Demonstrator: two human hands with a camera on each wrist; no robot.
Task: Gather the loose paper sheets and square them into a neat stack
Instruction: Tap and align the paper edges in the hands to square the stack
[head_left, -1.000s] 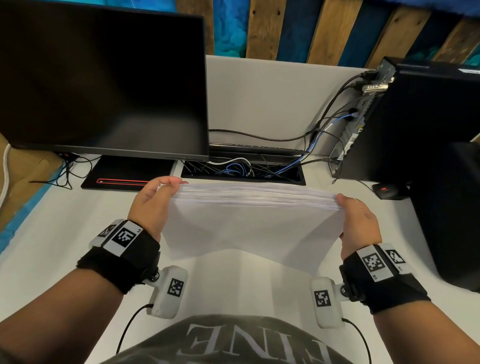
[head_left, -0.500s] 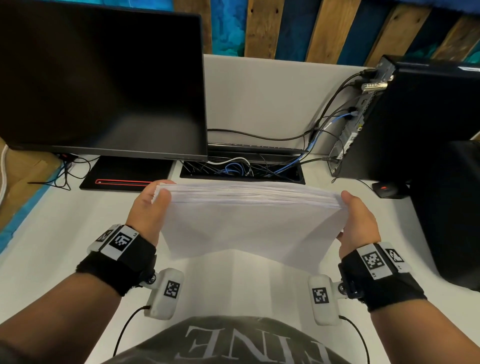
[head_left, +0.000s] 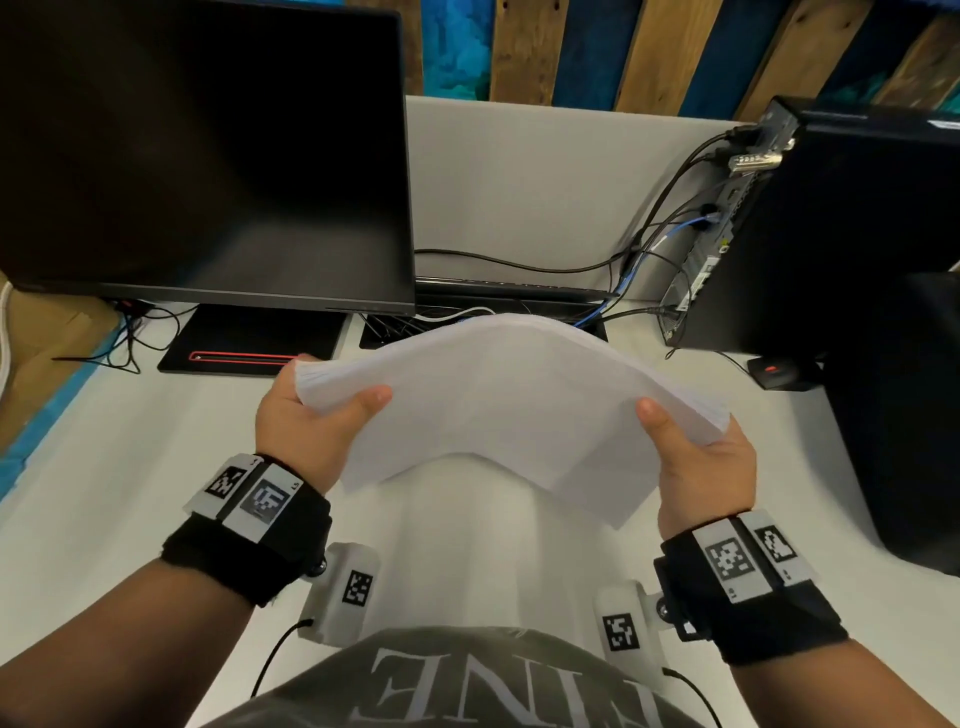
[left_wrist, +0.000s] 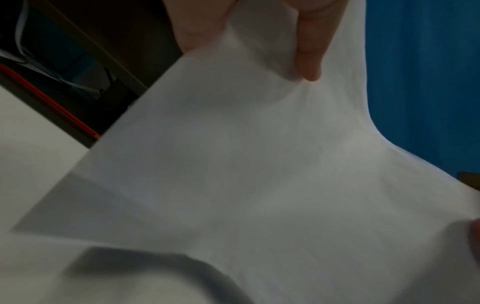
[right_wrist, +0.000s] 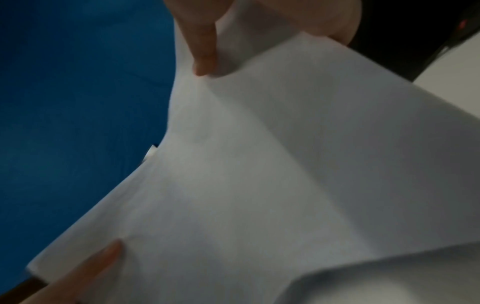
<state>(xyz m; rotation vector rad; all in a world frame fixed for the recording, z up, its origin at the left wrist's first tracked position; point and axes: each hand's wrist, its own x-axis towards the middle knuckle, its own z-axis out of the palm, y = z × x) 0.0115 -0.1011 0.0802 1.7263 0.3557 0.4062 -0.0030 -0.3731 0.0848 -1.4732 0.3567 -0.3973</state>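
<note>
A thick stack of white paper sheets (head_left: 498, 395) hangs in the air above the white desk (head_left: 130, 447), bowed upward in the middle like an arch. My left hand (head_left: 311, 415) grips its left end, thumb on top and fingers underneath. My right hand (head_left: 696, 452) grips the right end the same way. The left wrist view shows the paper stack (left_wrist: 246, 174) from below with my left hand's fingers (left_wrist: 309, 61) against it. In the right wrist view the paper stack (right_wrist: 272, 185) fills the frame, my right hand's fingers (right_wrist: 205, 53) curled under its edge.
A black monitor (head_left: 208, 156) stands at the back left on a black base with a red line (head_left: 244, 348). A black computer tower (head_left: 831, 228) with plugged cables stands at the right. A cable tray (head_left: 483, 322) runs behind the paper. A small black device (head_left: 774, 371) lies beside the tower.
The stack stood upright on its long edge, held at both ends. Now it lies flatter and is bent upward in the middle, with both thumbs on top, and sits closer to me.
</note>
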